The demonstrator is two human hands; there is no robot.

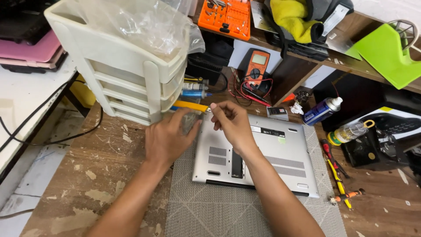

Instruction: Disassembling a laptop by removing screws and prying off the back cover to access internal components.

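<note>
1. Pinching w/ thumb + fingertips, right hand (232, 123) grips a thin metal tool, its tip poking out toward the drawer unit; hand sits over the far-left corner of the laptop (263, 153).
2. Left hand (169, 138) lies fingers together, curled on a small clear packet (190, 123) just off the laptop's left edge; can't tell what's inside.
3. Laptop: silver, flipped underside up, vents + rubber feet showing, on a grey woven mat (210, 210).
4. Surface: worn wooden bench (101, 175), paint flecks + scratches all over. White table (22, 101) to the left w/ a black cable over it, pink + black cases stacked at its far end.
5. Room: brown shelf (307, 57) at the back, w/ yellow cloth (291, 19), green plastic piece (386, 52).
6. Containers: cream plastic drawer unit (127, 74) at bench's left rear, crumpled clear bag (144, 22) in its top tray; drawers' contents hidden. Orange bit-set case (226, 15) open on shelf, bits in slots.
7. Blue spray can (322, 111) + clear bottle w/ yellow cap (351, 131) lie on their sides right of laptop; orange multimeter (256, 66) w/ red/black leads behind it; screwdrivers (335, 169) by mat's right edge.
</note>
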